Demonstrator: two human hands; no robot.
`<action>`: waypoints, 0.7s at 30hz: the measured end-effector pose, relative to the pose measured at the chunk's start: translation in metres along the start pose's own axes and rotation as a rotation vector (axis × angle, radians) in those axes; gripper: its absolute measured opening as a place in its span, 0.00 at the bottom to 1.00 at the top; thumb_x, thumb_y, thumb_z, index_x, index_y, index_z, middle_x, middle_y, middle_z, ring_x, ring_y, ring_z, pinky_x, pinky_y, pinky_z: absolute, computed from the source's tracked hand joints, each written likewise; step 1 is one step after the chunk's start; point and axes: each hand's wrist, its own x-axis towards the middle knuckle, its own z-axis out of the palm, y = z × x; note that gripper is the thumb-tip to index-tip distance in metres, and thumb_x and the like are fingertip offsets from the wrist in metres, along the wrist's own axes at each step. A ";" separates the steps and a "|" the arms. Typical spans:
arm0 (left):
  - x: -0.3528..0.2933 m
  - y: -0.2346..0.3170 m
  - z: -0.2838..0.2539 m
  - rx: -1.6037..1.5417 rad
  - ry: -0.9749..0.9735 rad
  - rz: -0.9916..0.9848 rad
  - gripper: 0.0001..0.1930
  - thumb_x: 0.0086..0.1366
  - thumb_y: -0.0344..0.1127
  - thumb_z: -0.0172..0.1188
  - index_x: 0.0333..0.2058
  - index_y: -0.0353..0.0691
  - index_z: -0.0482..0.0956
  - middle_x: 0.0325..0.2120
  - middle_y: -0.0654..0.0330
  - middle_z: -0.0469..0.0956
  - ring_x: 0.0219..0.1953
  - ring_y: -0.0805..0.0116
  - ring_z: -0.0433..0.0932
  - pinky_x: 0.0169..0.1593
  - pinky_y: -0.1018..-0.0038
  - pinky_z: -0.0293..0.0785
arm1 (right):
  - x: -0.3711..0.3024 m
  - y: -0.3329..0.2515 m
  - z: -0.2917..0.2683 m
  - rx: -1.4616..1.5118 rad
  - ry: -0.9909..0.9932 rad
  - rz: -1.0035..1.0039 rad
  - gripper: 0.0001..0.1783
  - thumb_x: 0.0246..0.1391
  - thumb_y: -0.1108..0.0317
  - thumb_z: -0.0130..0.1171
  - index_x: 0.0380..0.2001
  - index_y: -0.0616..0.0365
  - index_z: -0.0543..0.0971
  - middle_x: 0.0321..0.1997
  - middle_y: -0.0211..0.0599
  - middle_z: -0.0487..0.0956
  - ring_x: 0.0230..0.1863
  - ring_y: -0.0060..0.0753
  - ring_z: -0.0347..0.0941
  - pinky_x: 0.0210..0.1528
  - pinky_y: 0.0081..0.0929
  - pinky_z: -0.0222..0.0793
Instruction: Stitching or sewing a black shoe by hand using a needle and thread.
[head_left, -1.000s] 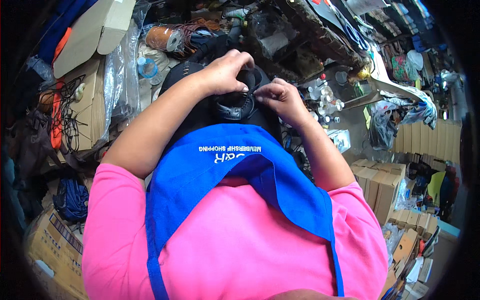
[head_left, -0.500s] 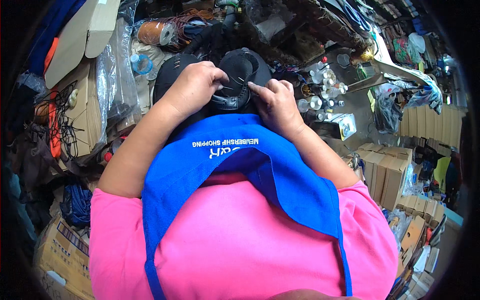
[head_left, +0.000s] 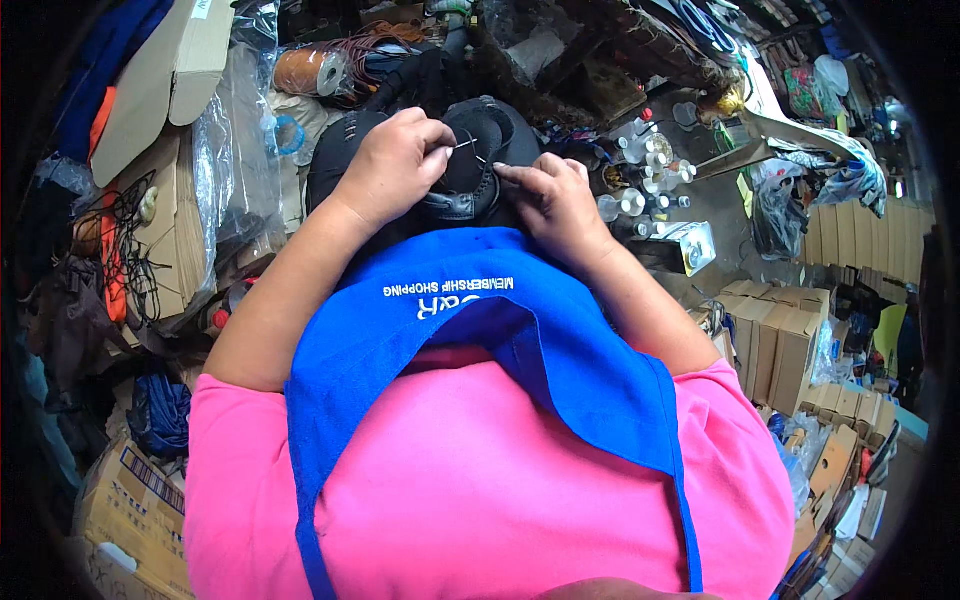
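Note:
A black shoe (head_left: pixel 458 207) rests on my lap with its opening facing up, and stitches run along its rim. My left hand (head_left: pixel 393 167) is closed, thumb and forefinger pinching a thin, shiny, needle-like piece (head_left: pixel 465 145) over the opening. Another short bright sliver shows at the rim close by; I cannot tell whether it is a needle or thread. My right hand (head_left: pixel 560 205) grips the shoe's right side, the forefinger tip against the stitched edge and the other fingers curled. A second black, stitched piece (head_left: pixel 338 140), perhaps the other shoe, lies partly behind my left hand.
On the right stand several bottles (head_left: pixel 655 160) beside a metal can (head_left: pixel 692 247). Stacked cardboard boxes (head_left: pixel 765 325) lie farther right. A spool of orange cord (head_left: pixel 300 72) sits at the back left, near cardboard sheets (head_left: pixel 150 200) and plastic wrap.
My left hand has moved slightly up, and the needle-like piece now lies higher over the shoe's opening. My right hand stays nearly in place at the rim.

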 end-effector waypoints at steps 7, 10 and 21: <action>0.001 -0.014 0.012 -0.397 -0.117 -0.068 0.08 0.55 0.26 0.61 0.35 0.43 0.82 0.26 0.60 0.68 0.32 0.67 0.70 0.37 0.74 0.67 | 0.023 0.030 -0.016 0.410 -0.274 0.262 0.15 0.49 0.70 0.60 0.42 0.41 0.82 0.35 0.33 0.75 0.44 0.33 0.72 0.47 0.26 0.67; -0.001 -0.021 0.020 -0.284 -0.106 -0.061 0.08 0.53 0.28 0.63 0.33 0.47 0.83 0.25 0.60 0.69 0.32 0.63 0.71 0.37 0.71 0.69 | 0.034 0.030 -0.023 0.457 -0.367 0.186 0.18 0.49 0.80 0.52 0.42 0.48 0.82 0.34 0.29 0.70 0.38 0.25 0.67 0.42 0.21 0.64; 0.002 -0.023 0.020 -0.268 -0.147 -0.089 0.08 0.54 0.29 0.63 0.33 0.47 0.84 0.24 0.60 0.68 0.31 0.63 0.70 0.37 0.71 0.68 | 0.044 0.033 -0.027 0.475 -0.428 0.214 0.14 0.51 0.75 0.55 0.40 0.47 0.82 0.34 0.32 0.71 0.40 0.28 0.69 0.44 0.23 0.65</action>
